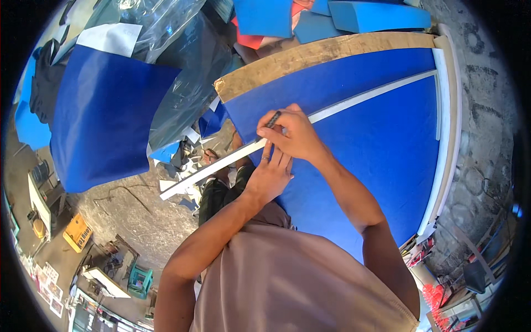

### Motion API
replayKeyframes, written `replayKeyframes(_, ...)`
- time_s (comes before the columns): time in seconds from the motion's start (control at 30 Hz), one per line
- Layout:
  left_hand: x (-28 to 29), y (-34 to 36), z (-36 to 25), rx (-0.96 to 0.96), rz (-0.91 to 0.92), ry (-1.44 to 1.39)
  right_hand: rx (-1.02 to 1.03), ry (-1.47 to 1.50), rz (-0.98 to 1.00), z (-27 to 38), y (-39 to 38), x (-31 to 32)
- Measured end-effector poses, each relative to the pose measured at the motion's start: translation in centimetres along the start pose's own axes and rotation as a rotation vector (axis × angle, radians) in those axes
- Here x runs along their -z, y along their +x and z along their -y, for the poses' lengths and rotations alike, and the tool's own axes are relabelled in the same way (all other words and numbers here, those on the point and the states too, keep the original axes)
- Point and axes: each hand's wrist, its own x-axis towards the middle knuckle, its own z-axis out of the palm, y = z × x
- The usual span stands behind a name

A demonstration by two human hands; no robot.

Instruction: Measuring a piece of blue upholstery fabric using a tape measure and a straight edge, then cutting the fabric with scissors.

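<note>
My right hand [290, 133] is closed around a dark marker [272, 121], held at the top edge of a long white straightedge [359, 98]. The bar lies diagonally over a bright blue sheet [359, 182] and sticks out past its left edge. Just below my right hand, my left hand [268, 180] rests with extended fingers on the straightedge and the blue sheet. The marker's tip is hard to make out. A tan strip [326, 50] borders the sheet's far edge, and a white strip [428, 182] runs along its right edge.
Left are a dark blue sheet [105, 122] and crumpled clear plastic [188, 83]. Foam pieces [376, 16] lie beyond the work surface. Scraps [182, 166] lie on the floor by my legs. A green stool [141, 279] and yellow board [77, 232] are lower left; a concrete surface [475, 138] is right.
</note>
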Motion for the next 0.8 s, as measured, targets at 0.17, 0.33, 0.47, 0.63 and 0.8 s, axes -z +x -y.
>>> replayKeyframes(0.17, 0.1, -0.1, 0.0, -0.011, -0.024, -0.008, 0.003, -0.036, 0.031, -0.4, 0.4, -0.9)
replayKeyframes(0.33, 0.3, 0.3, -0.3, 0.0, -0.026, 0.014, 0.004, -0.003, -0.018, -0.6, 0.5, -0.7)
replayKeyframes(0.47, 0.3, 0.3, -0.3, 0.011, 0.016, 0.002, 0.065, -0.15, 0.006, -1.1, 0.5, -0.5)
replayKeyframes(0.63, 0.8, 0.5, -0.5, 0.023, 0.009, 0.108, 0.024, -0.291, -0.006, -2.6, -0.3, 3.3)
replayKeyframes(0.8, 1.2, 1.1, -0.9, 0.042, 0.055, 0.084, -0.014, -0.378, -0.057, -4.5, -1.3, 8.1)
